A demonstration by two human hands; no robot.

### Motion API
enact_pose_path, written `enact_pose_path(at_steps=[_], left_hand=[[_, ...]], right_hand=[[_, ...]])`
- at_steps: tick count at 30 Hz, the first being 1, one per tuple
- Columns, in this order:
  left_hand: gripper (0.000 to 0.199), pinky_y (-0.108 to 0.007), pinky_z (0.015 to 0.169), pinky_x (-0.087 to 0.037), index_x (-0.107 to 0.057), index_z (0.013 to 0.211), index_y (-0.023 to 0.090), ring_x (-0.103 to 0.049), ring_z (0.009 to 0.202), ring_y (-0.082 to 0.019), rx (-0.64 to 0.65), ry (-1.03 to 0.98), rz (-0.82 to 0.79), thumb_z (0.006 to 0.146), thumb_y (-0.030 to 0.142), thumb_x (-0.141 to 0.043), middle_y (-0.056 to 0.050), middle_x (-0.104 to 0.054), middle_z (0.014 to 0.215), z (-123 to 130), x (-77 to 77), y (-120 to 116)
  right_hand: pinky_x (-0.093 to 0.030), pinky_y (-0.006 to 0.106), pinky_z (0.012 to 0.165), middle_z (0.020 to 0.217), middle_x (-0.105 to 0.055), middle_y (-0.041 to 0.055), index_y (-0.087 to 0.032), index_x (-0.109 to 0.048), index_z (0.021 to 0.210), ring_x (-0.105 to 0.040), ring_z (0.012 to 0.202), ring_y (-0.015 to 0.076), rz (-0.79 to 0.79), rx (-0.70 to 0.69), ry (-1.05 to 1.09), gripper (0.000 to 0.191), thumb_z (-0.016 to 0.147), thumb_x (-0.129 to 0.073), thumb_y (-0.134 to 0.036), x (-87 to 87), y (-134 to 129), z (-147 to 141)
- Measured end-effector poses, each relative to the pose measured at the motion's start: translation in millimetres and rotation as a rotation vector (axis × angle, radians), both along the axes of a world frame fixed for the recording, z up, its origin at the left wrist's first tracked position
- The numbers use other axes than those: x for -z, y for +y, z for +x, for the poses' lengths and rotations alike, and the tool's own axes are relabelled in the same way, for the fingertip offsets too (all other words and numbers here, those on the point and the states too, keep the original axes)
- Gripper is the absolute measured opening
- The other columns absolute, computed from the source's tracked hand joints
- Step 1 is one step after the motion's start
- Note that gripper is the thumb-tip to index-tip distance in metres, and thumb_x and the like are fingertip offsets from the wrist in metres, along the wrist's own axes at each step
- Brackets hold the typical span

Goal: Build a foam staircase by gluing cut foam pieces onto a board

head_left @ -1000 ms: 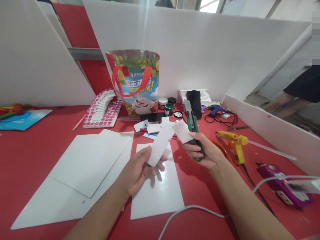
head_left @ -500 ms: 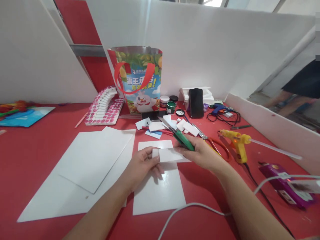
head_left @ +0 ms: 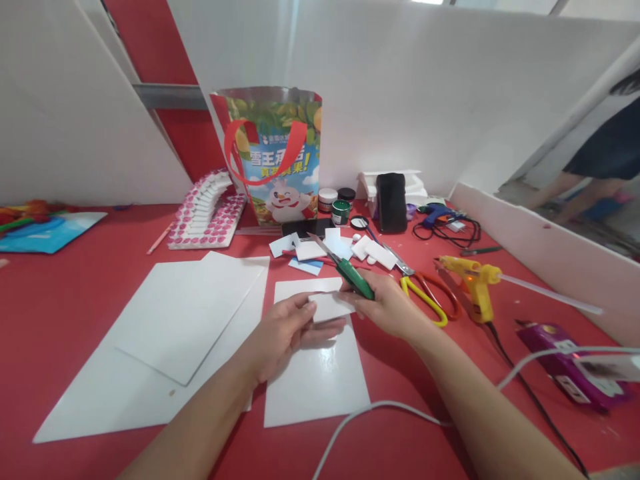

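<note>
shifted left since the earlier frame, the right hand (head_left: 390,305) gripped the green cutter (head_left: 355,279) and met one end of the white card (head_left: 329,307). the left hand (head_left: 283,331) pinched the other end, thumb on top. the card lay between them, long axis crosswise, above the white board (head_left: 320,393).

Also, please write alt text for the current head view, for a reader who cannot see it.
A person's left hand and right hand hold a small white piece over a white sheet; the right also grips a green knife. Around them on the red table: scissors, a yellow glue gun, white scraps and a printed bag.
</note>
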State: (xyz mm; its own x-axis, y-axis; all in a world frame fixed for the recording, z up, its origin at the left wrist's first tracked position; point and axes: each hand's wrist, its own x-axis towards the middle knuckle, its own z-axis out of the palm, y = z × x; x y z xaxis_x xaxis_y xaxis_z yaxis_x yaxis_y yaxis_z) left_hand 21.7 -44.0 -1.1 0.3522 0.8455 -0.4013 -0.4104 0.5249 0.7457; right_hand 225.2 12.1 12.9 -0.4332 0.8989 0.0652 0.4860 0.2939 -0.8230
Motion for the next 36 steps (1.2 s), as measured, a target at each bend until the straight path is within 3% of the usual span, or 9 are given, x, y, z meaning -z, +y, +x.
enact_pose_path(at_steps=[4,8,11,14,18,24,32,36], left_hand=[[0.021,-0.044,0.089,-0.059,-0.057,0.102,0.016,-0.071,0.112,-0.034,-0.001,0.029,0.002,0.093,0.032,-0.068,-0.016,-0.077,0.103,0.8,-0.3,-0.1],[0.012,-0.038,0.082,-0.062,-0.057,0.098,0.015,-0.075,0.104,-0.031,-0.037,0.064,-0.032,0.096,0.025,-0.064,-0.016,-0.079,0.096,2.7,-5.3,0.1],[0.004,-0.032,0.075,-0.063,-0.058,0.1,0.014,-0.078,0.091,-0.026,-0.076,0.114,-0.064,0.099,0.016,-0.055,-0.015,-0.079,0.089,4.2,-8.0,1.3],[0.007,-0.032,0.072,-0.064,-0.059,0.103,0.013,-0.079,0.078,-0.024,-0.085,0.155,-0.054,0.097,0.014,-0.056,-0.013,-0.079,0.082,4.1,-6.3,2.3],[0.006,-0.03,0.068,-0.064,-0.065,0.096,0.011,-0.078,0.068,-0.023,-0.063,0.168,-0.028,0.093,0.016,-0.064,-0.012,-0.078,0.076,1.6,-2.1,1.9],[0.013,-0.025,0.06,-0.062,-0.066,0.082,0.011,-0.076,0.06,-0.021,-0.045,0.143,-0.038,0.094,0.017,-0.062,-0.009,-0.074,0.063,-1.6,-3.4,1.9],[0.017,-0.023,0.064,-0.063,-0.06,0.078,0.013,-0.077,0.062,-0.02,-0.073,0.104,-0.023,0.094,0.013,-0.062,-0.004,-0.071,0.061,-0.6,-2.4,2.9],[0.012,-0.023,0.063,-0.063,-0.06,0.082,0.012,-0.079,0.069,-0.022,-0.075,0.041,-0.022,0.093,0.007,-0.059,-0.008,-0.075,0.072,-2.0,-1.9,2.2]], right_hand=[[-0.04,0.027,0.062,0.066,-0.06,-0.0022,-0.02,-0.061,0.076,-0.054,0.062,0.0154,0.001,0.017,-0.029,0.016,0.086,-0.065,-0.031,0.5,0.1,-1.8],[-0.045,0.031,0.073,0.083,-0.065,0.0026,-0.02,-0.064,0.08,-0.06,0.077,0.0188,0.107,0.008,-0.044,0.009,0.086,-0.065,-0.027,3.7,2.1,-2.8],[-0.048,0.033,0.081,0.095,-0.067,0.0059,-0.019,-0.067,0.085,-0.063,0.089,0.0206,0.143,-0.084,0.028,0.007,0.086,-0.066,-0.026,2.4,2.7,-2.5],[-0.049,0.034,0.085,0.104,-0.07,0.0065,-0.02,-0.07,0.095,-0.065,0.096,0.0218,0.075,-0.193,0.069,0.014,0.081,-0.071,-0.022,-3.1,0.2,-2.0],[-0.049,0.031,0.08,0.101,-0.073,0.004,-0.019,-0.07,0.106,-0.067,0.088,0.0206,-0.035,-0.217,-0.049,0.028,0.078,-0.073,-0.02,-7.2,-3.5,-1.1],[-0.049,0.032,0.083,0.103,-0.074,0.004,-0.02,-0.072,0.11,-0.067,0.093,0.0213,-0.013,-0.275,-0.014,0.031,0.08,-0.071,-0.02,-2.8,-0.3,0.6],[-0.05,0.031,0.082,0.101,-0.074,0.0058,-0.016,-0.072,0.109,-0.067,0.092,0.0216,-0.034,-0.293,0.002,0.03,0.08,-0.075,-0.022,0.8,2.8,1.4],[-0.051,0.03,0.077,0.098,-0.075,0.0048,-0.016,-0.073,0.108,-0.067,0.086,0.0205,-0.059,-0.248,0.046,0.03,0.079,-0.077,-0.025,3.9,4.5,3.4]])
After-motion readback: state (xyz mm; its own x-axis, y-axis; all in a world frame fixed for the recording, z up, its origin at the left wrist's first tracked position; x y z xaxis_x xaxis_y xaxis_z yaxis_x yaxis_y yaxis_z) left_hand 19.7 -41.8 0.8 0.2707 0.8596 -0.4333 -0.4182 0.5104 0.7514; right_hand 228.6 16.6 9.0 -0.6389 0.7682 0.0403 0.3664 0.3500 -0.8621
